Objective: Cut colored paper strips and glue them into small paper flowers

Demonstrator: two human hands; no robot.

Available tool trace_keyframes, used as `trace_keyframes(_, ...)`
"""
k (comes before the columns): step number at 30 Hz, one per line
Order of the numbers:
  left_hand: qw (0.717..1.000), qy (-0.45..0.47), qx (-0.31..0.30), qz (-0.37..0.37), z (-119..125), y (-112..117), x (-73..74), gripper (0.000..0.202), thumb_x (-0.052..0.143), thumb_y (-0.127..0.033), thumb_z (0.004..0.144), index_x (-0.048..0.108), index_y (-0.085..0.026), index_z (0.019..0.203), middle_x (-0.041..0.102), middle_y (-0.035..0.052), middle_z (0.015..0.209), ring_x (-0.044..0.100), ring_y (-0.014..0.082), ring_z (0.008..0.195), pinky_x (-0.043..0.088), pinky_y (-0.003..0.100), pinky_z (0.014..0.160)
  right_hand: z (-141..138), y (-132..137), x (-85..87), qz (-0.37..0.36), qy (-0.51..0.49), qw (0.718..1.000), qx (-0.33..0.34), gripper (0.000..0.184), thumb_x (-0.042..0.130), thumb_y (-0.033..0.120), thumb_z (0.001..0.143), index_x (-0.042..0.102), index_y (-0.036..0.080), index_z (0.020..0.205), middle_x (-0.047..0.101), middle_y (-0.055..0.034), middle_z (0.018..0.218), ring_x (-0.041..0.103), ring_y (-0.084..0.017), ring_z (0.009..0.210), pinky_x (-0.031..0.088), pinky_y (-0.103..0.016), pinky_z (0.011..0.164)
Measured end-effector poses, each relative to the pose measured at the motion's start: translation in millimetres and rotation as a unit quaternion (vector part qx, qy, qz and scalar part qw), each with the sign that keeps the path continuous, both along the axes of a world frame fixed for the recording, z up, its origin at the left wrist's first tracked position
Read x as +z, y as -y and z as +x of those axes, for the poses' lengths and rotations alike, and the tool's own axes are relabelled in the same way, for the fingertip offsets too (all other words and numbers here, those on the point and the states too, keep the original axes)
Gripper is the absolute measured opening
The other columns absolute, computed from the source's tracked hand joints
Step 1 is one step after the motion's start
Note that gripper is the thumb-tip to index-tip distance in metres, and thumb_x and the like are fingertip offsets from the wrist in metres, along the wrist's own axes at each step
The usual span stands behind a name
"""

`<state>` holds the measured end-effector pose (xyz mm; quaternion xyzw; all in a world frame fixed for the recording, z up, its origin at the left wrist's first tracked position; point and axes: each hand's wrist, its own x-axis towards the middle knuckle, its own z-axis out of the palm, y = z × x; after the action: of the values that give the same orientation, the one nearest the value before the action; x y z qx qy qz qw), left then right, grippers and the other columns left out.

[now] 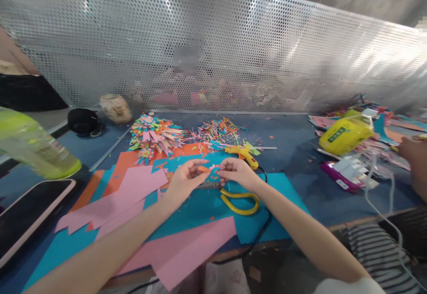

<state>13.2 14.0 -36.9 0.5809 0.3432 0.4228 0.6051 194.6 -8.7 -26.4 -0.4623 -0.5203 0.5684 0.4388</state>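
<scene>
Near the middle of the table, my left hand (187, 177) pinches a small orange paper piece (203, 169). Facing it, my right hand (238, 173) has its fingertips closed on the edge of a small pink-and-blue paper cutout (214, 169), which sits between both hands. Fine detail of the cutout is too small to make out. Just below the right hand lie scissors with yellow handles (245, 208), their blades partly hidden. A yellow glue gun (244, 154) rests behind that hand. Blue paper sheets (187, 218) spread under both hands.
Pink paper (196, 249) overhangs the front edge. Behind are a fringed multicoloured paper piece (155, 136) and paper scraps (218, 129). A phone (30, 218) and green bottle (36, 147) stand left. Rightward are a yellow pack (347, 134), a purple power strip (340, 177) and another person's hand (413, 156).
</scene>
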Motion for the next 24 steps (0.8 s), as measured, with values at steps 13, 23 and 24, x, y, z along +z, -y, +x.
trace_keyframes(13,1.000,0.004,0.003,-0.013,-1.0,1.3,2.5,0.038,0.068,-0.029,0.065,0.056,-0.017,0.099,0.066,0.0022,0.080,0.061,0.0136,0.072,0.046,0.023,0.065,2.0,-2.0,-5.4,-0.002,-0.010,1.000,0.005,0.030,0.072,0.033,0.060,0.051,0.015,0.073,0.059,0.0048,0.054,0.058,-0.009,0.047,0.051,-0.023,0.051)
trace_keyframes(23,0.999,0.006,0.012,-0.037,-0.4,4.8,8.2,0.039,0.070,-0.028,0.063,0.057,-0.016,0.098,0.067,0.0028,0.075,0.061,0.0135,0.067,0.044,0.021,0.058,0.7,-0.3,-0.9,0.000,0.015,1.000,-0.001,0.031,0.072,0.034,0.060,0.050,0.015,0.072,0.059,0.0052,0.053,0.058,-0.008,0.047,0.051,-0.022,0.051)
trace_keyframes(24,0.999,0.005,0.014,-0.038,-0.4,4.8,8.1,0.040,0.070,-0.028,0.062,0.057,-0.016,0.098,0.067,0.0028,0.075,0.061,0.0136,0.067,0.043,0.021,0.057,0.9,-0.4,-1.1,0.001,0.018,1.000,0.002,0.031,0.071,0.034,0.060,0.050,0.016,0.072,0.059,0.0051,0.053,0.058,-0.008,0.047,0.051,-0.022,0.051)
